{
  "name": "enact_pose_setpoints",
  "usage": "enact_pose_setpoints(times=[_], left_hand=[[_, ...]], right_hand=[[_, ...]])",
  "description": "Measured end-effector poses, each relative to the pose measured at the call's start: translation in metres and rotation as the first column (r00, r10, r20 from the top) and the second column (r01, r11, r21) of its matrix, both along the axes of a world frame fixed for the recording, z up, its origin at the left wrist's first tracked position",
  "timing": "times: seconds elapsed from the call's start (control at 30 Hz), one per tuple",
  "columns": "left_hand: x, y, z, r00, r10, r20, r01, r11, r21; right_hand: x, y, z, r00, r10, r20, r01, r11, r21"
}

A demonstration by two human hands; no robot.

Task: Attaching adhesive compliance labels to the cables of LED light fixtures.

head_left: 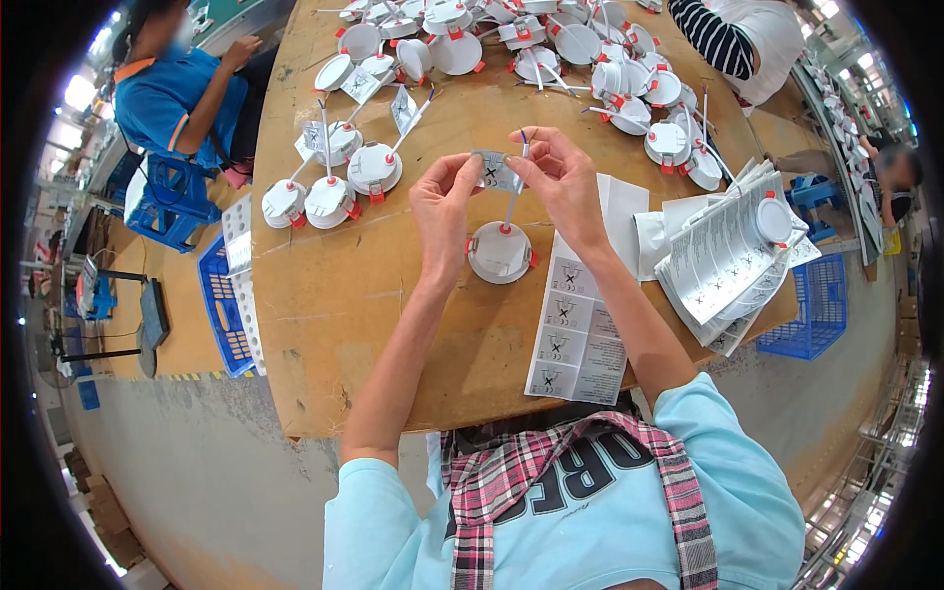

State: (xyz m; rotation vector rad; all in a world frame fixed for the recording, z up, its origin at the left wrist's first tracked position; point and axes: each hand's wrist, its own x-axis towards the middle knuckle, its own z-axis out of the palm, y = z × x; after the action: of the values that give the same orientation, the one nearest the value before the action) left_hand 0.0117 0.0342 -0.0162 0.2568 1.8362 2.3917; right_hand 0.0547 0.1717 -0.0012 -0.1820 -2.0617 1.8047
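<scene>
A round white downlight [500,254] with red clips lies on the table in front of me, its white cable running up to my fingers. My left hand [444,202] pinches the left edge of a small silver-grey printed label [495,171]. The label's other edge is at the cable, between the closed thumb and fingers of my right hand [559,182]. Below my right forearm lies a sheet of the same labels [578,329]. Left of my hands stand several downlights [375,169], some with labels folded round their cables.
A large heap of downlights [457,49] covers the table's far end. On the right lies a stack of label sheets [723,261] with one downlight on it. Blue crates [224,305] stand at the table's sides. One person [182,98] sits far left, another [733,39] far right.
</scene>
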Motion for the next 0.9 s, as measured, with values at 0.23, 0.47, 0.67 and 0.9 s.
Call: enact_pose_setpoints(times=[0.23,0.47,0.67,0.9], left_hand=[[-0.002,0.004,-0.001,0.999,0.041,0.008,-0.041,0.999,-0.004],[0.002,0.009,-0.001,0.991,0.130,-0.021,-0.130,0.991,-0.015],[-0.003,0.009,-0.006,0.996,0.074,-0.053,-0.076,0.996,-0.038],[-0.006,0.008,-0.009,0.995,0.098,0.016,-0.097,0.994,-0.057]], right_hand=[[0.000,0.001,-0.001,1.000,0.016,0.002,-0.016,1.000,0.001],[0.000,0.001,0.004,1.000,0.018,0.015,-0.018,1.000,0.018],[0.000,-0.007,-0.005,0.993,0.112,0.025,-0.102,0.962,-0.251],[0.005,-0.013,-0.003,0.990,0.136,0.049,-0.122,0.967,-0.223]])
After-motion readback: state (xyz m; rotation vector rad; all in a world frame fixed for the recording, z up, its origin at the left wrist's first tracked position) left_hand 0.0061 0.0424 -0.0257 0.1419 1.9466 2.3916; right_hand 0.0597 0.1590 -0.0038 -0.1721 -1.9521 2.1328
